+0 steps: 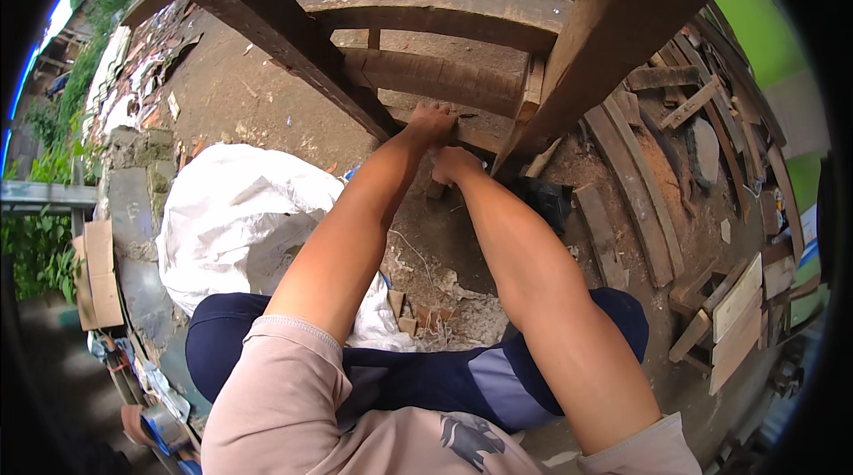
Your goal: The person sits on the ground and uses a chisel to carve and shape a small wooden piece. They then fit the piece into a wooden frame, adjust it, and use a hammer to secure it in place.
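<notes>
Dirt [249, 97]; white sack [235, 217], contents hidden; left hand [433, 122], right hand [456, 165] at wooden frame [431, 6].

Brown dirt ground [258, 88] carries a slatted wooden frame [426, 6], a crumpled white sack [213, 217], a black plastic bag [549, 199] and long planks [634, 195].

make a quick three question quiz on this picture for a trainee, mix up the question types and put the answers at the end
1. True or false: at the wooden frame, the left hand reaches farther forward than the right hand.

2. What colour is the big crumpled sack in the left half of the picture?
A. Green
B. White
C. Orange

3. Fill in the blank: the long loose planks lie to the person's ____.

Key:
1. True
2. B
3. right
</notes>
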`<move>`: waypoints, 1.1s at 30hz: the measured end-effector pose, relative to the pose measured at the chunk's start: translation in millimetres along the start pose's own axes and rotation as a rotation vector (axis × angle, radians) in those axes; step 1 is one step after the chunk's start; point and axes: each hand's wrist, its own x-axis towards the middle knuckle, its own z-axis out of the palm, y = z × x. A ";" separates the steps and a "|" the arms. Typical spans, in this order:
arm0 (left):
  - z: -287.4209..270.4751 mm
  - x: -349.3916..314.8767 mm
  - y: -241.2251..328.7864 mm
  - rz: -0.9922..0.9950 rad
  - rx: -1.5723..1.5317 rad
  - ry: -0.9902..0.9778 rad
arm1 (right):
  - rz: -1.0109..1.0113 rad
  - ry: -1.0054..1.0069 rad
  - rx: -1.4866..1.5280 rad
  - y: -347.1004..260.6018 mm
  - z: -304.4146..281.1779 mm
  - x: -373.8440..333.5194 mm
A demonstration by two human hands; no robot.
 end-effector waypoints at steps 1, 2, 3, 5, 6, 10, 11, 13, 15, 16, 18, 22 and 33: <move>-6.3 -3.4 6.4 0.008 0.022 -0.012 | 0.070 0.014 -0.022 6.2 5.8 -1.6; 4.5 3.0 -0.6 0.010 0.001 0.007 | 0.088 0.047 0.018 6.9 16.8 1.9; 13.0 12.2 -6.3 0.019 -0.019 0.026 | 0.111 0.082 0.061 10.4 27.9 4.6; 22.2 22.8 -10.8 0.049 -0.038 0.052 | 0.175 0.131 0.177 14.8 38.7 3.9; 24.5 23.4 -9.4 0.066 -0.049 0.062 | 0.215 0.143 0.238 19.8 40.2 -0.4; 34.5 20.1 -28.2 0.169 -0.181 0.090 | 0.464 0.071 0.794 20.4 58.8 -5.0; 34.2 19.6 -25.5 0.181 -0.201 0.079 | 0.518 0.152 0.926 23.0 68.4 -8.4; 33.8 18.3 -26.2 0.181 -0.249 0.058 | 0.605 0.319 1.168 21.9 86.2 -12.7; 43.7 24.0 -35.9 0.253 -0.226 0.107 | 0.674 0.471 1.349 16.9 104.5 -11.3; 41.2 28.4 -37.1 0.270 -0.214 0.118 | 0.690 0.554 1.424 19.5 103.6 -8.9; 42.0 31.2 -36.5 0.300 -0.195 0.149 | 0.708 0.725 1.601 18.8 109.8 -10.5; 45.1 26.8 -44.5 0.334 -0.213 0.167 | 0.709 0.944 1.896 20.9 107.3 -1.5; 46.0 22.1 -44.1 0.296 -0.299 0.202 | 0.743 1.179 2.656 36.3 106.5 51.2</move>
